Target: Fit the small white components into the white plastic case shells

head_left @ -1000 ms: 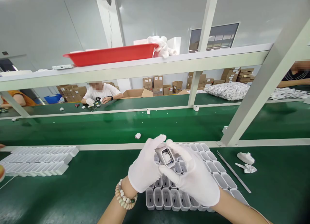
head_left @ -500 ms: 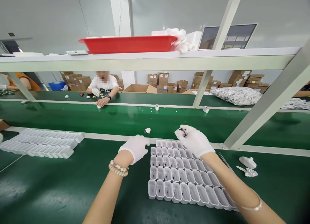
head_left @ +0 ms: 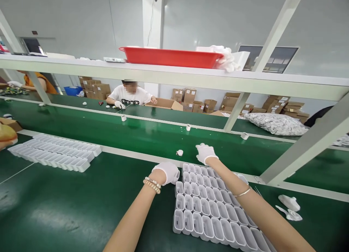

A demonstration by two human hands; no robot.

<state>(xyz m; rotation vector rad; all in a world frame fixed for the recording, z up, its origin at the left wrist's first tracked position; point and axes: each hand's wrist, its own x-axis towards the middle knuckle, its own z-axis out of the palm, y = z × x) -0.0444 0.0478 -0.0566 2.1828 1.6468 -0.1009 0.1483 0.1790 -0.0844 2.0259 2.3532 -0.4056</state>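
My left hand (head_left: 167,173), in a white glove, is closed around a small white plastic container (head_left: 177,176) at the left edge of the container rows. Partly covered by the fingers, that container stands out beside its row. Several rows of open white containers (head_left: 207,223) lie on the green table; some have a dark slot in the bottom. My right hand (head_left: 205,154), also gloved, stretches over the green belt with its fingers apart and nothing visible in them. Left of it, not touching, a small white part (head_left: 179,153) lies on the belt.
More container rows (head_left: 54,154) are at left. A shelf (head_left: 169,76) with a red tray (head_left: 171,57) crosses above; a slanted post (head_left: 302,139) stands at right. Crumpled white gloves (head_left: 289,203) lie at right. A co-worker (head_left: 131,94) sits across the belt.
My right hand has let go of the white piece with black on it and extended over the belt. My left hand has closed on a container at the row's end. The view has shifted.
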